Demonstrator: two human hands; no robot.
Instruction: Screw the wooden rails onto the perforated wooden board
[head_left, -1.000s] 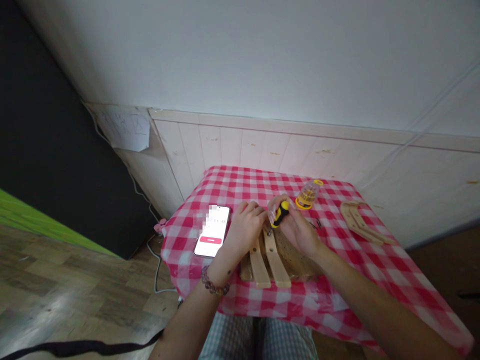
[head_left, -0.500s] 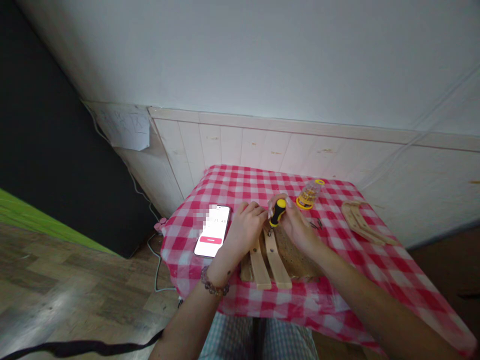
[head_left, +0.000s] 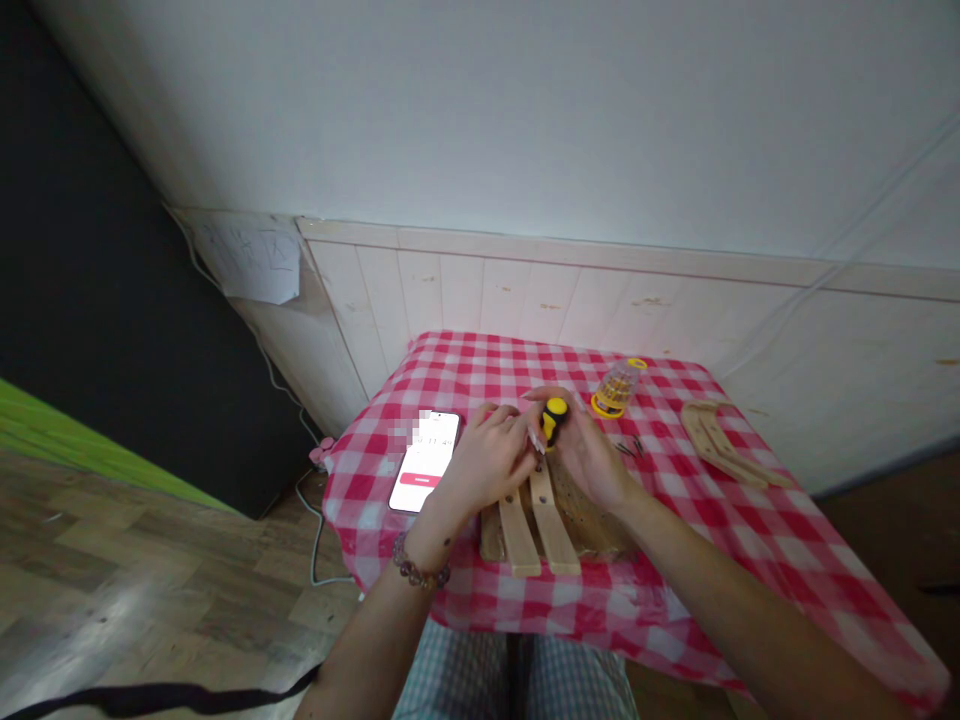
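A short yellow-and-black screwdriver (head_left: 554, 421) stands nearly upright, with my right hand (head_left: 596, 455) curled round its handle. Its tip is hidden behind fingers, above the far end of a pale wooden strip (head_left: 555, 530) with dark screw heads or holes. My left hand (head_left: 491, 458) has its fingers bent together close to the screwdriver's lower end; what they pinch is hidden. A second wooden strip (head_left: 520, 540) lies beside the first, under the left hand. Both strips rest on a worn brown board (head_left: 600, 515).
A clear bit case (head_left: 618, 390) with yellow ends stands behind the right hand. Several small screws (head_left: 630, 447) lie nearer. Two angled wooden pieces (head_left: 727, 447) are on the right. A lit phone (head_left: 424, 465) lies left on the checked tablecloth (head_left: 495, 370).
The right hand's fingers have shifted round the screwdriver handle, which has moved slightly left. The left fingers have moved a little closer to its lower end. The strips look the same.
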